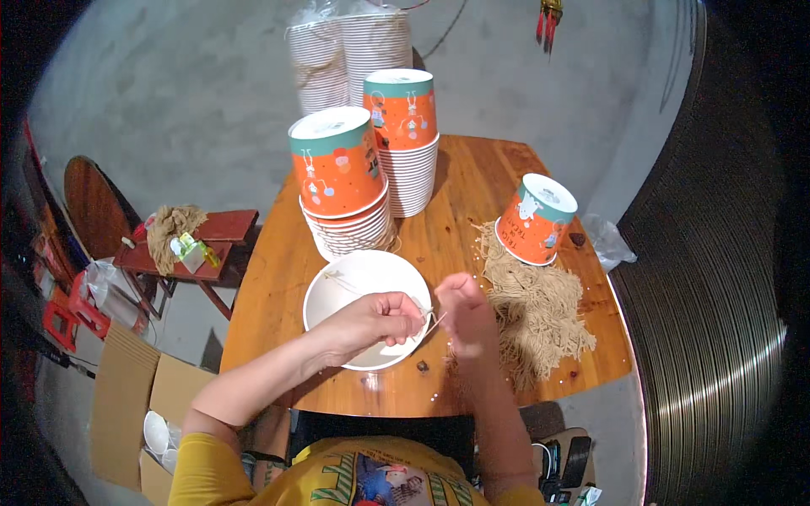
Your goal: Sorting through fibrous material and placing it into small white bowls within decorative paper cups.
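Observation:
My left hand [384, 321] is closed in a pinch over the near right rim of a white paper bucket [325, 316], which stands mouth up on the wooden table. A thin pale string [436, 323] runs from its fingertips toward my right hand [466, 314]. That hand is curled and slightly blurred, its fingers at the string's other end. Inside the bucket's far left wall lies a short piece of pale string [342, 282]. To the right spreads a pile of beige strings [540, 325], with an upside-down orange paper bucket [531, 223] on it.
Nested orange buckets stand upside down in a front stack [337, 173] and a rear stack [401, 114]. Taller wrapped stacks [350, 55] rise behind. A red bench [232, 228] and a cardboard box [126, 396] are at left. A ribbed shutter [717, 337] is at right.

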Demonstrator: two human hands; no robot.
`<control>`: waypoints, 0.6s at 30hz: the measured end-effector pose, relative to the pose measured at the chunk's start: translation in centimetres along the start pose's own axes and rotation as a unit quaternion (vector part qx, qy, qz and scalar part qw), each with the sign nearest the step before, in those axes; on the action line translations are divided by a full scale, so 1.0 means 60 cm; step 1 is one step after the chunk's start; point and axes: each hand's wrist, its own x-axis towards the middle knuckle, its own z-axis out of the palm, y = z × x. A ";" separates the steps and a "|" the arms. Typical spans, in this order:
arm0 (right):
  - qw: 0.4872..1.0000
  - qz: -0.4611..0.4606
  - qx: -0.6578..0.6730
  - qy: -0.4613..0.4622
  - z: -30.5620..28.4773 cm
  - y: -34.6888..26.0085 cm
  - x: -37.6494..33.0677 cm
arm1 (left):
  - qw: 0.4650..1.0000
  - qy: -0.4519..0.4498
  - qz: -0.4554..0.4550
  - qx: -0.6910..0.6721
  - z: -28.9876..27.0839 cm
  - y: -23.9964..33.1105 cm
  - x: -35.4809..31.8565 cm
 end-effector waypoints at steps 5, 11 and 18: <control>0.983 -0.077 -0.073 -0.151 -0.028 -0.052 0.005 | 1.000 0.016 0.008 -0.016 0.005 0.010 0.001; 0.933 -0.066 -0.216 -0.279 -0.002 -0.095 0.017 | 0.993 0.031 0.035 0.108 0.012 -0.005 0.017; 0.942 -0.015 -0.296 -0.158 -0.008 -0.058 0.037 | 0.994 -0.029 0.027 0.103 0.009 -0.003 0.017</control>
